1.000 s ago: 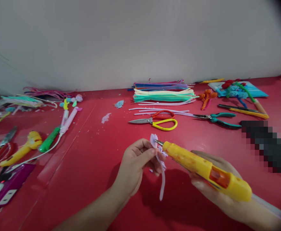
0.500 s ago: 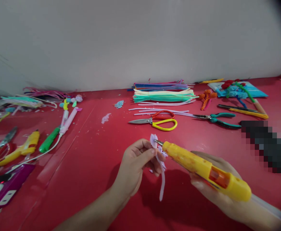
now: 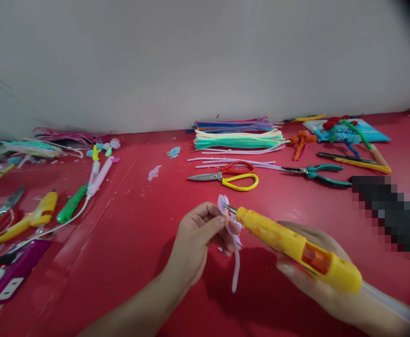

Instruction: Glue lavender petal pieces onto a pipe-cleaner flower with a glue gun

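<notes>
Between the thumb and fingers of my left hand [image 3: 201, 234] is a lilac pipe cleaner piece [image 3: 236, 271], bent into petal-like loops, with a straight tail hanging down. My right hand [image 3: 313, 267] is wrapped round a yellow hot glue gun [image 3: 289, 243], whose handle is hidden behind its body. The gun's metal nozzle touches or nearly touches the top lilac loop; any glue there is too small to make out. Beyond my hands lie scissors [image 3: 240, 182] with one red and one yellow handle, several loose lilac pipe cleaners [image 3: 233, 162] and green-handled pliers [image 3: 317, 173].
Bundled pipe cleaners [image 3: 240, 139] lie near the wall. Pipe cleaner flowers [image 3: 341, 131] rest on a blue packet at the right. On the left are a second yellow glue gun [image 3: 43, 210], a pink corded tool [image 3: 99, 178], more scissors [image 3: 11, 201] and a purple device [image 3: 18, 276].
The glue gun in my right hand has shifted slightly left. The lilac piece in my left hand has tipped a little left at its top.
</notes>
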`<state>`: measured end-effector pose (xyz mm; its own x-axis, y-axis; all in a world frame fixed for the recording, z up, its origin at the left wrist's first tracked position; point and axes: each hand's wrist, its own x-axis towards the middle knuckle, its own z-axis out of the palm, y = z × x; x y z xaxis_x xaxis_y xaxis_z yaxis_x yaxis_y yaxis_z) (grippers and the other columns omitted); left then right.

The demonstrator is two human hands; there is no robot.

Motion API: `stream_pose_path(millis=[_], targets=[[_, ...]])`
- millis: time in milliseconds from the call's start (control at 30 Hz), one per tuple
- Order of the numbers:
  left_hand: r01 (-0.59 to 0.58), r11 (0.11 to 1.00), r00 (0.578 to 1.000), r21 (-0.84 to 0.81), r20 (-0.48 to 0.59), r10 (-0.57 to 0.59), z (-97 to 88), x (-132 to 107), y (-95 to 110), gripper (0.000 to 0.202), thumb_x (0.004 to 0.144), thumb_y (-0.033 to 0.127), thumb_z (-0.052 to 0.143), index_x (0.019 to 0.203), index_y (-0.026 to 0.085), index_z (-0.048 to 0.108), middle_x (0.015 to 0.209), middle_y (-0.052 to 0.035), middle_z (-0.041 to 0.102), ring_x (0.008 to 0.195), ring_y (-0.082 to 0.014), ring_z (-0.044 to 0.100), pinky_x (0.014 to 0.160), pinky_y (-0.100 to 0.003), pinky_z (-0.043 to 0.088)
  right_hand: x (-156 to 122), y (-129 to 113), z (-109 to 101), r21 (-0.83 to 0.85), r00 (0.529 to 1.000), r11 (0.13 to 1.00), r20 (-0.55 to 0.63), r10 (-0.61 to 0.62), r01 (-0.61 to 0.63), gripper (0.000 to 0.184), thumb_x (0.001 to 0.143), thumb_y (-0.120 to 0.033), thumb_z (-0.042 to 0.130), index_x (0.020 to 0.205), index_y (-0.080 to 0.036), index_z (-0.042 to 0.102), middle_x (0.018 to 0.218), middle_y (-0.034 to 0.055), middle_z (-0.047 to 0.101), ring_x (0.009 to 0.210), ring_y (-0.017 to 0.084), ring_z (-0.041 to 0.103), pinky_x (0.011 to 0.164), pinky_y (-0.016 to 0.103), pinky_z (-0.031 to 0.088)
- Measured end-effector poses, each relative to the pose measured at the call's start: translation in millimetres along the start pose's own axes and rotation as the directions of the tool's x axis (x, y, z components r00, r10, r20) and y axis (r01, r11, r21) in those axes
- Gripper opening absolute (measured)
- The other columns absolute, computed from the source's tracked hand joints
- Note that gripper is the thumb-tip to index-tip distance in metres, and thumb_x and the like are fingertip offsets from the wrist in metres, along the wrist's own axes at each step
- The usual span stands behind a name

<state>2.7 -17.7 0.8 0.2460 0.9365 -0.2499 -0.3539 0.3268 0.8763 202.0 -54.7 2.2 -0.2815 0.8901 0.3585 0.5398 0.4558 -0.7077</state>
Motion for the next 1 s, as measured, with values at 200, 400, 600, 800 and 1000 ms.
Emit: stream_pose_path(millis=[200,400,600,800,1000], targets=[[-0.043,0.997,0.999,0.069,-0.017,0.044,-0.8,2.1,0.7,0.013,0.079,0.018,0.059,0.072,0.016,0.049,0.057,-0.0002,0.065,0.041,-0.0101,0.057,0.041,-0.020,0.047,2.3,0.0,-1.2,-0.018,0.998,0.998,0.036,-0.057,0.058,0.028,0.087,-0.038,0.049,0.064,-0.024,0.044,0.054,-0.0024,0.044,0.041,0.011,0.042,0.040,0.025,0.033],[-0.146,0.976,0.984,0.159,-0.077,0.160,-11.6,10.8,9.6,0.013,0.080,0.018,0.059,0.071,0.016,0.048,0.062,0.0000,0.066,0.039,-0.0068,0.053,0.039,-0.016,0.041,13.6,9.9,-6.2,-0.297,0.985,0.951,0.171,-0.034,0.085,0.018,0.085,-0.032,0.051,0.072,-0.020,0.047,0.067,0.0011,0.050,0.055,0.014,0.048,0.050,0.026,0.035],[-0.135,0.974,0.985,0.185,-0.084,0.152,-17.7,17.3,9.2,0.014,0.082,0.019,0.056,0.070,0.015,0.050,0.064,-0.0003,0.065,0.039,-0.0037,0.049,0.040,-0.014,0.037,14.4,41.8,-7.7,-0.614,0.943,0.788,0.288,0.165,0.050,0.019,0.071,-0.014,0.056,0.089,-0.017,0.052,0.089,0.0069,0.054,0.077,0.021,0.057,0.067,0.032,0.043],[-0.116,0.977,0.989,0.178,-0.072,0.130,-18.2,18.4,7.2,0.013,0.080,0.020,0.057,0.069,0.015,0.050,0.063,-0.0002,0.065,0.040,-0.0039,0.049,0.042,-0.015,0.038,21.5,45.5,-22.3,-0.601,0.920,0.787,0.373,0.123,0.138,0.033,0.079,-0.028,0.057,0.110,-0.019,0.051,0.106,0.0093,0.056,0.093,0.025,0.056,0.077,0.038,0.043],[-0.118,0.982,0.985,0.146,-0.108,0.134,-20.9,21.7,5.4,0.011,0.076,0.020,0.060,0.070,0.014,0.053,0.061,0.0012,0.064,0.039,-0.0042,0.048,0.039,-0.015,0.037,57.4,8.8,8.2,-0.488,0.855,0.807,0.518,-0.040,0.333,0.008,0.084,-0.014,0.051,0.082,-0.016,0.059,0.083,0.0064,0.060,0.076,0.018,0.054,0.067,0.030,0.038]])
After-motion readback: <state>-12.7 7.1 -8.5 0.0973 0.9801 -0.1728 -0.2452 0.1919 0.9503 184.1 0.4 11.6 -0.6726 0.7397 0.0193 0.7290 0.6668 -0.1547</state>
